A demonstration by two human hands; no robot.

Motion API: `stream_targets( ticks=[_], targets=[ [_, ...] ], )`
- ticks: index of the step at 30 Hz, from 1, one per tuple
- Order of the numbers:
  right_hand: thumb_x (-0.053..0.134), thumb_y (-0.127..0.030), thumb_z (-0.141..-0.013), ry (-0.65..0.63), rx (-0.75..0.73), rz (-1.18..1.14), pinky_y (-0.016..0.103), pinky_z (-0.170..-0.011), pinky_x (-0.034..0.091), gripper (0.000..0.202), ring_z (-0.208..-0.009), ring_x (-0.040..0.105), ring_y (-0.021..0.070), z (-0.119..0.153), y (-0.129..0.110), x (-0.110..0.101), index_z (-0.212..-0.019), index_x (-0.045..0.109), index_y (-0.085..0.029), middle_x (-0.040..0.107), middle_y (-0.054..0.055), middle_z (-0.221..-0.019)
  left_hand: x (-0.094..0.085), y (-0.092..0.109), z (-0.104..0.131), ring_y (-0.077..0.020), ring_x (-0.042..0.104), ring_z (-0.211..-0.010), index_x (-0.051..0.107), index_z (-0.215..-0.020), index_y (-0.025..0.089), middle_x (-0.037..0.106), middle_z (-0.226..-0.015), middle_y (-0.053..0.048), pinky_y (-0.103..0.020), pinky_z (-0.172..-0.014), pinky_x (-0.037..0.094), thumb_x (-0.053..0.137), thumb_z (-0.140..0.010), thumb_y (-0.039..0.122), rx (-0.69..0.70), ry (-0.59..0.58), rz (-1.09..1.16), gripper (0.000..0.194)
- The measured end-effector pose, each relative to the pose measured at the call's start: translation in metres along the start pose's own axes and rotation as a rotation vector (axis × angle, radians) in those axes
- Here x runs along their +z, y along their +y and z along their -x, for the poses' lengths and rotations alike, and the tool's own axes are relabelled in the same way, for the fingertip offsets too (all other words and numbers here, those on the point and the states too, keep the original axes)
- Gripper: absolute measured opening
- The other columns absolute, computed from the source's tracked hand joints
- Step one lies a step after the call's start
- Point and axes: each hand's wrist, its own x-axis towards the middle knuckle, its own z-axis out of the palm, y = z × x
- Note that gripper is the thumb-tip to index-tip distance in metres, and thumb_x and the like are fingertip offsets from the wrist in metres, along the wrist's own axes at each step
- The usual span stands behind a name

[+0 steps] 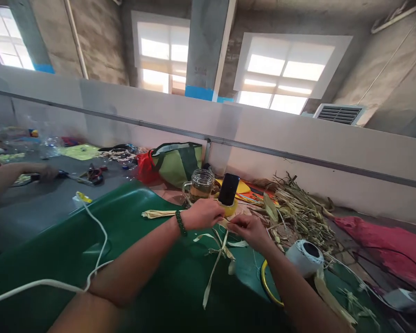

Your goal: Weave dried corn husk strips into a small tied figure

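Observation:
My left hand [204, 214], with a green bead bracelet [180, 223] at its wrist, has its fingers closed at a pale dried husk strip [224, 222]. From the other side my right hand [251, 231] pinches the same strip between thumb and fingers. Just below both hands, a knotted bunch of pale husk strips [222, 249] spreads its loose ends over the green mat [152, 277]. Whether the strip joins this bunch is hidden by my fingers. A flat bundle of husk strips [159, 214] lies left of my left hand.
Behind my hands stand a glass mug [201, 185] and a phone [229, 188] propped on a yellow tape roll [229, 209]. Dried husks [305, 212] pile at right, near a white thread spool [304, 258]. A white cable [102, 240] crosses the mat. Another person's hand [48, 172] is at far left.

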Motion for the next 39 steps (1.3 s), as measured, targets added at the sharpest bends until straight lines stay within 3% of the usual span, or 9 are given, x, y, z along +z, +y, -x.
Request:
stream_targets(
  ticks=[5, 9, 13, 16, 19, 22, 26, 32, 39],
  targets=[
    [0.061, -0.056, -0.068, 0.102, 0.095, -0.143, 0.026, -0.048, 0.042, 0.038, -0.049, 0.047, 0.0127, -0.002, 0.03, -0.003, -0.061, 0.059, -0.019, 0.053, -0.001, -0.054, 0.007, -0.046, 0.002, -0.022, 0.059, -0.081, 0.065, -0.084, 0.013, 0.065, -0.086, -0.012, -0.029, -0.07, 0.042, 0.043, -0.087, 0.022, -0.175, 0.029, -0.052, 0.024],
    [0.064, -0.064, -0.062, 0.183, 0.158, -0.264, 0.03, -0.052, 0.047, 0.044, -0.053, 0.051, 0.0156, -0.005, 0.042, -0.005, -0.064, 0.056, -0.02, 0.056, 0.001, -0.055, 0.013, -0.08, 0.006, -0.0185, 0.058, -0.082, 0.062, -0.091, 0.013, 0.064, -0.088, -0.008, -0.028, -0.074, 0.044, 0.043, -0.086, 0.025, -0.319, 0.367, 0.319, 0.023],
    [0.065, -0.066, -0.061, 0.244, 0.237, -0.446, 0.033, -0.06, 0.05, 0.047, -0.058, 0.057, 0.017, -0.005, 0.04, 0.009, -0.07, 0.055, -0.021, 0.063, 0.004, -0.063, 0.026, -0.076, 0.0, -0.0153, 0.057, -0.08, 0.048, -0.122, 0.012, 0.06, -0.102, -0.009, -0.025, -0.068, 0.047, 0.056, -0.078, 0.04, -0.465, 0.721, 0.756, 0.052],
    [0.065, -0.066, -0.062, 0.15, 0.266, -0.525, 0.032, -0.059, 0.051, 0.047, -0.057, 0.057, 0.016, -0.001, 0.036, 0.026, -0.071, 0.053, -0.02, 0.062, 0.003, -0.063, 0.042, -0.054, -0.008, -0.0134, 0.057, -0.072, 0.059, -0.108, 0.011, 0.065, -0.091, -0.006, -0.024, -0.064, 0.047, 0.07, -0.066, 0.042, -0.372, 0.43, 1.021, 0.053],
    [0.062, -0.064, -0.067, 0.1, 0.213, -0.442, 0.025, -0.051, 0.045, 0.046, -0.052, 0.049, 0.012, 0.003, 0.031, 0.037, -0.067, 0.054, -0.019, 0.055, 0.0, -0.057, 0.059, -0.035, -0.015, -0.0098, 0.051, -0.055, 0.062, -0.07, 0.009, 0.06, -0.059, -0.002, -0.021, -0.053, 0.04, 0.064, -0.07, 0.048, -0.327, 0.184, 1.164, 0.039],
    [0.063, -0.061, -0.067, 0.077, 0.133, -0.318, 0.022, -0.046, 0.038, 0.046, -0.05, 0.042, 0.0093, 0.005, 0.029, 0.038, -0.06, 0.055, -0.017, 0.048, -0.002, -0.053, 0.068, -0.027, -0.017, -0.0087, 0.049, -0.05, 0.054, -0.055, 0.011, 0.055, -0.05, -0.001, -0.021, -0.049, 0.037, 0.06, -0.073, 0.052, -0.349, 0.197, 1.177, 0.045],
    [0.066, -0.061, -0.063, 0.115, 0.171, -0.348, 0.022, -0.041, 0.036, 0.045, -0.044, 0.04, 0.0081, 0.005, 0.029, 0.034, -0.06, 0.059, -0.017, 0.047, -0.003, -0.049, 0.069, -0.021, -0.016, -0.0083, 0.051, -0.056, 0.055, -0.069, 0.012, 0.056, -0.061, 0.002, -0.021, -0.054, 0.041, 0.067, -0.067, 0.051, -0.345, 0.243, 1.309, 0.041],
    [0.067, -0.063, -0.06, 0.189, 0.214, -0.416, 0.026, -0.044, 0.048, 0.046, -0.043, 0.051, 0.0115, 0.004, 0.029, 0.033, -0.059, 0.06, -0.018, 0.056, -0.001, -0.05, 0.08, -0.011, -0.016, -0.0064, 0.045, -0.054, 0.051, -0.065, 0.012, 0.048, -0.057, 0.006, -0.02, -0.052, 0.037, 0.078, -0.052, 0.049, -0.25, -0.001, 1.394, 0.048],
    [0.069, -0.057, -0.062, 0.087, 0.196, -0.474, 0.029, -0.054, 0.053, 0.04, -0.05, 0.056, 0.0118, 0.003, 0.028, 0.024, -0.072, 0.066, -0.019, 0.064, 0.0, -0.063, 0.077, -0.017, -0.015, -0.0063, 0.047, -0.052, 0.053, -0.066, 0.012, 0.052, -0.057, 0.005, -0.021, -0.053, 0.04, 0.077, -0.054, 0.049, -0.303, -0.023, 1.438, 0.045]
  ],
)
